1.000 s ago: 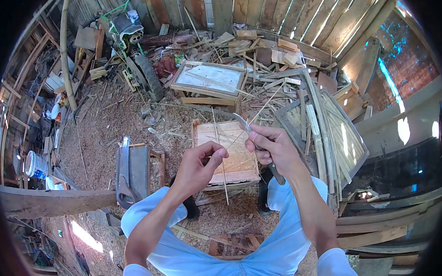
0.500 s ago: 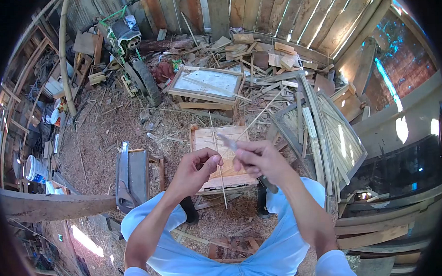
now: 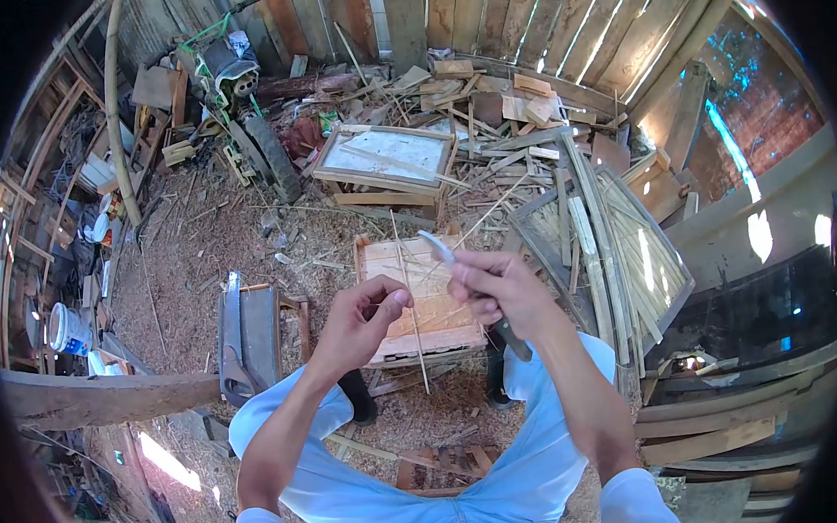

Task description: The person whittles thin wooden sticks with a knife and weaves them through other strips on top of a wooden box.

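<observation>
Head view shows a thin bamboo sliver standing nearly upright between the hands, pinched near its middle by the closed left hand, just beside the right hand. The right hand is fisted on a knife, blade pointing up-left toward the sliver's upper part. Since half a second ago the knife has risen and steadied, and the hands sit slightly higher over the wooden box

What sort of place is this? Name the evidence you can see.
Probably a rough woodworking shed: plank walls, offcuts and shavings on the floor, a handsaw, while the right hand holds a knife to a thin stick.
</observation>
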Demonstrator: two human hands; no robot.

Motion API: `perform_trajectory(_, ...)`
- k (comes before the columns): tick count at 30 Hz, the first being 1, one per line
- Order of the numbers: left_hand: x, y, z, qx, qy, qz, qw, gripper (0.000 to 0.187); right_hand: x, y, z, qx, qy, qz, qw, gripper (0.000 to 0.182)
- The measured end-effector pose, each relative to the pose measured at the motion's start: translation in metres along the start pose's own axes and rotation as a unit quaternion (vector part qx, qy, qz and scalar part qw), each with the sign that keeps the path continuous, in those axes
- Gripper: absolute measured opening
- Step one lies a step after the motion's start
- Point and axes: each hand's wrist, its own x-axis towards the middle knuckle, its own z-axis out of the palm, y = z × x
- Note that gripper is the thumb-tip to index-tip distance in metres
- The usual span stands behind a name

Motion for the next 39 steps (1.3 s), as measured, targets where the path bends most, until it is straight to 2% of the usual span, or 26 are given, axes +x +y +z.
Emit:
perform_trajectory(2,0.000,0.005,-0.001,-0.002,-0.014,-0.018,1.000,0.022,-0.001,-0.007,-0.003,-0.002,0.040,0.003,0.999,0.030)
perform_trajectory(6,0.001,0.005,-0.006,-0.051,-0.063,-0.065,0.995,0.021,-0.002,-0.005,-0.002,-0.009,0.036,-0.018,0.999,0.034)
perform_trajectory(9,0.000,0.005,-0.007,-0.055,-0.065,-0.061,0.994,0.024,-0.004,-0.008,-0.002,-0.019,0.042,-0.017,0.999,0.025)
perform_trajectory(10,-0.001,0.005,-0.007,-0.055,-0.064,-0.060,0.995,0.024,-0.004,-0.011,-0.004,-0.021,0.042,-0.017,0.999,0.025)
perform_trajectory(12,-0.003,0.004,-0.009,-0.042,-0.064,-0.061,0.995,0.025,-0.006,-0.018,-0.012,-0.014,0.099,-0.037,0.994,0.030)
perform_trajectory(18,-0.005,0.002,-0.008,-0.055,-0.071,-0.035,0.995,0.026,-0.008,-0.022,-0.030,0.070,0.069,-0.075,0.992,0.027)
perform_trajectory(27,-0.007,0.005,-0.011,-0.018,-0.083,-0.058,0.995,0.024,-0.014,-0.031,-0.049,0.083,0.130,-0.127,0.980,0.024)
perform_trajectory(34,-0.007,0.006,-0.014,0.002,-0.082,-0.055,0.995,0.022,-0.016,-0.037,-0.058,0.064,0.119,-0.151,0.979,0.022)
perform_trajectory(37,-0.009,0.001,-0.018,0.009,-0.084,-0.053,0.995,0.022,-0.016,-0.035,-0.069,0.052,0.142,-0.149,0.977,0.029)
perform_trajectory(39,-0.009,-0.010,-0.026,-0.051,-0.087,-0.056,0.993,0.022,-0.021,-0.045,-0.085,0.082,0.225,-0.225,0.945,0.034)
